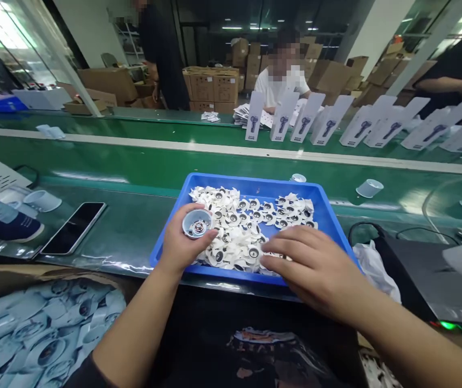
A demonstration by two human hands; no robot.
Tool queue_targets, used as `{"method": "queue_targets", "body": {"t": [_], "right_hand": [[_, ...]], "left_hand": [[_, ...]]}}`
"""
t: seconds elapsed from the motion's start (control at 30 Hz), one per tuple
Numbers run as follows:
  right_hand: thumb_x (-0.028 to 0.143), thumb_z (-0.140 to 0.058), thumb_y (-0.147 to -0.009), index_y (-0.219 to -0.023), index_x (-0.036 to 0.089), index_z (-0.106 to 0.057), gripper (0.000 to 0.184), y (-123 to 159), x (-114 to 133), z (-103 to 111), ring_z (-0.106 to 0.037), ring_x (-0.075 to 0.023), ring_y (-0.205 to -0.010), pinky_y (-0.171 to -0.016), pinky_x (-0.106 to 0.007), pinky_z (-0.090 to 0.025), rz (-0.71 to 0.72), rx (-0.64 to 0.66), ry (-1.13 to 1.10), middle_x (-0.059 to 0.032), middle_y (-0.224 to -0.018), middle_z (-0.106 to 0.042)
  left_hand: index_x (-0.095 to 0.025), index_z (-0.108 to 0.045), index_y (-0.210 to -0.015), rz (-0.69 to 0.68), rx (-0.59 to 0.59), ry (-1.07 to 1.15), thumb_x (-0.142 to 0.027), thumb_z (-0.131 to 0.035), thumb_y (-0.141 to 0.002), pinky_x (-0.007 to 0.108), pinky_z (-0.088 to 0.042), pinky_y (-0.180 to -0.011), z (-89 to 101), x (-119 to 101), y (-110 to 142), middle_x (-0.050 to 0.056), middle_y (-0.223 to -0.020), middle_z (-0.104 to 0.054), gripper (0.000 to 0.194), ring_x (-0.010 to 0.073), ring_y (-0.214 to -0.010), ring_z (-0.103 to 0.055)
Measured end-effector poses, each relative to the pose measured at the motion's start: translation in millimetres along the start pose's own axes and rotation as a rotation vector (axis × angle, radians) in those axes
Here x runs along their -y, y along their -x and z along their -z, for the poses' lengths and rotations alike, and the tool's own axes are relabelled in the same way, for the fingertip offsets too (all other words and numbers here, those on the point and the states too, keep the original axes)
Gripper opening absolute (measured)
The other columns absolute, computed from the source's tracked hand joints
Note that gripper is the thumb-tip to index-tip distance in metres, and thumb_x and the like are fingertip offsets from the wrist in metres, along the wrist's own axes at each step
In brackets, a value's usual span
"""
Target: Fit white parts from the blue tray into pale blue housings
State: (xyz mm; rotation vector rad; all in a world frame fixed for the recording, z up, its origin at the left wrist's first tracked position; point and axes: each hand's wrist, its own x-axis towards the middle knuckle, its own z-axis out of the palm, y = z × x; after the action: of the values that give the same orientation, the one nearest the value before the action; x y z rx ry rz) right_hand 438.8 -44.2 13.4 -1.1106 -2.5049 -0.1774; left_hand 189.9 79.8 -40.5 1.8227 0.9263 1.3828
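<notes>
Nearest, at the lower left, a cardboard box (32,334) is seen filled with pale translucent cup-shaped housings. Just beyond, a small round grey plastic cup (197,223) with a metal centre is gripped in the left hand (182,242), fingers curled round its rim, over the near left corner of a blue plastic tray (328,215). The right hand (315,267) is laid palm down, fingers spread and closed on nothing, its fingertips touching a heap of white fan-bladed parts (247,231) with dark round hubs that fills the tray. On the glossy green table, a black phone (73,227) is lying flat to the left. Farther off, clear cups (369,188) are scattered along the green belt, and tall white cartons (283,116) printed with a dark handheld-fan picture are stood in a row. No writing can be read. Brown cardboard boxes (214,86) are stacked behind.
</notes>
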Motion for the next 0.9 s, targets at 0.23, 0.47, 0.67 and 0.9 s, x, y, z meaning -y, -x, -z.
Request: {"method": "queue_targets", "body": {"t": [0.23,0.47,0.67,0.9], "right_hand": [[0.015,-0.053,-0.097,-0.110,0.016,-0.067,0.019,-93.5,-35.2,-57.4,-0.061,-0.0202,-0.098,-0.090,-0.040,-0.051,-0.279,0.607,0.044,-0.0068,-0.105,-0.064],[0.032,-0.065,-0.093,-0.110,0.013,-0.063,0.025,-125.5,-21.1,-60.9,-0.059,-0.0208,-0.099,-0.095,-0.044,-0.049,-0.556,0.847,0.109,-0.0082,-0.102,-0.061],[0.020,-0.066,-0.089,-0.105,0.011,-0.062,0.019,-117.4,-21.9,-62.6,-0.054,-0.0247,-0.109,-0.106,-0.053,-0.037,-0.708,0.696,-0.061,-0.0081,-0.104,-0.059],[0.053,-0.045,-0.077,-0.099,0.016,-0.046,0.043,-65.5,-10.6,-17.0,-0.056,-0.0174,-0.080,-0.082,-0.036,-0.050,-0.778,0.237,-0.931,-0.0080,-0.093,-0.056]], "left_hand": [[-0.019,-0.057,-0.108,0.098,-0.007,0.099,-0.048,-0.077,-0.070,0.034,-0.049,-0.077,3.4,-3.3,4.9,0.006,-0.093,-0.066,0.052,0.0210,-0.080,-0.063],[-0.019,-0.053,-0.109,0.133,-0.031,0.181,-0.045,-0.077,-0.069,0.029,-0.048,-0.072,0.6,-1.6,3.3,0.004,-0.090,-0.063,0.052,0.0180,-0.076,-0.060],[-0.020,-0.045,-0.115,0.148,-0.108,0.186,-0.043,-0.082,-0.061,0.029,-0.049,-0.075,-2.0,3.5,1.0,0.003,-0.098,-0.058,0.070,0.0178,-0.082,-0.059],[-0.021,-0.058,-0.105,0.045,0.273,0.073,-0.030,-0.077,-0.067,0.035,-0.048,-0.083,11.7,-27.9,15.9,0.005,-0.103,-0.066,0.043,0.0229,-0.092,-0.063]]}}
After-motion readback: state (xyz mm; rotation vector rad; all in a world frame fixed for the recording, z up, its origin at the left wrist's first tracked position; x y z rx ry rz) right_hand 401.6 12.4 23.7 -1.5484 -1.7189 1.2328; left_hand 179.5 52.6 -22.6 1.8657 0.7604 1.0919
